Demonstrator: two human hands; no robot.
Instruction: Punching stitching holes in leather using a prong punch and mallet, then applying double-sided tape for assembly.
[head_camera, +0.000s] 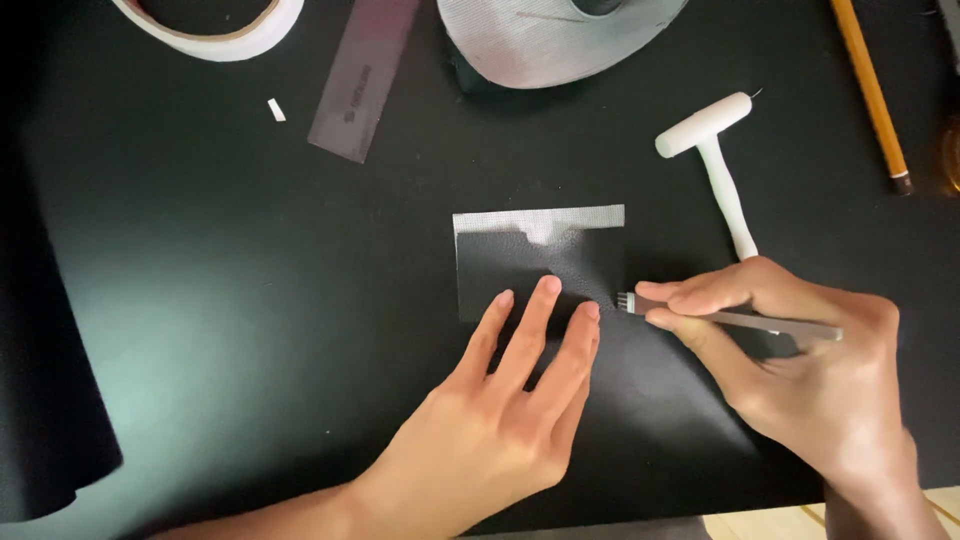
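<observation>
Fingers (525, 330) of the left hand (490, 420) lay flat, unclenched, pressing the dark leather piece (540, 262); just beside them, the right hand (800, 370) pinched a pronged metal chisel (730, 318), a white mallet (712, 150) beyond it.

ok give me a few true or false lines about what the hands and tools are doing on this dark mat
1. The left hand lies flat with its fingers on the dark leather piece. True.
2. The right hand holds the white mallet. False: it holds a metal pronged chisel; the white mallet lies untouched on the mat.
3. The chisel's prongs sit at the right edge of the leather piece. True.
4. The yellow pencil lies between the two hands. False: the yellow pencil lies at the top right, far from both.
5. A tape roll lies at the top left. True.
</observation>
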